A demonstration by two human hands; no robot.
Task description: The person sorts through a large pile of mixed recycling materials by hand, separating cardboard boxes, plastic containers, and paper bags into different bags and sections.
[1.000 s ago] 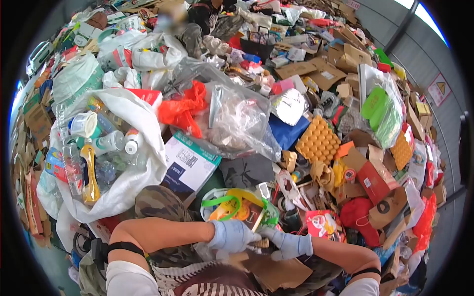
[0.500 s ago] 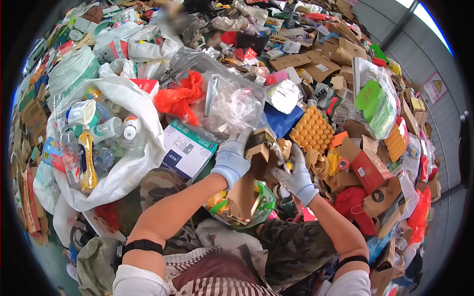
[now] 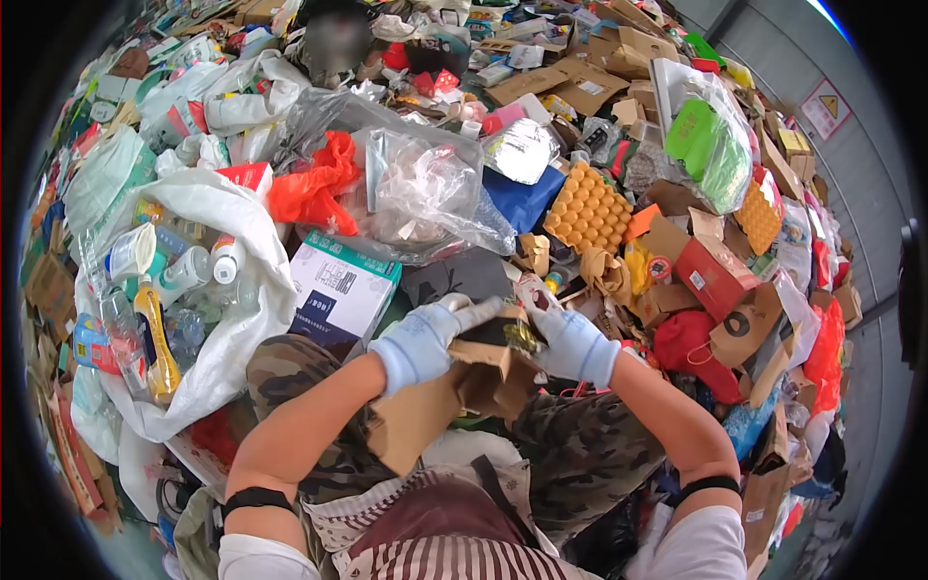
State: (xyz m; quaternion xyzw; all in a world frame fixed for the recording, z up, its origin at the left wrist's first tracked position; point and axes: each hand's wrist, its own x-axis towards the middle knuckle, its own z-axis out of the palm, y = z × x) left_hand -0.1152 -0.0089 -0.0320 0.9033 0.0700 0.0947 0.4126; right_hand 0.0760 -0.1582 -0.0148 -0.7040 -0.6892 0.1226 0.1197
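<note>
Between my two gloved hands is an opened brown cardboard box [image 3: 420, 418], its flaps hanging over my lap. My left hand [image 3: 418, 340] grips its upper left side, with the fingers along the dark top. On the right, my right hand [image 3: 572, 340] is closed on the box's other edge, beside a dark, shiny part. A dark grey flat piece [image 3: 459, 277] lies just beyond the box. To the left stands a white and teal carton [image 3: 343, 290]. The green-rimmed basket under the box is mostly hidden.
At the left, a white sack [image 3: 275, 329] holds bottles. Clear plastic [image 3: 425, 188] and a red bag [image 3: 314, 184] lie ahead. An egg tray [image 3: 588, 208], a red box [image 3: 713, 277] and piled waste are on the right. A blurred person [image 3: 335, 43] is at the far back.
Both hands have brought the box closer to my body, and its flaps now spread lower left over the basket. The view has shifted, so the surrounding pile appears farther left.
</note>
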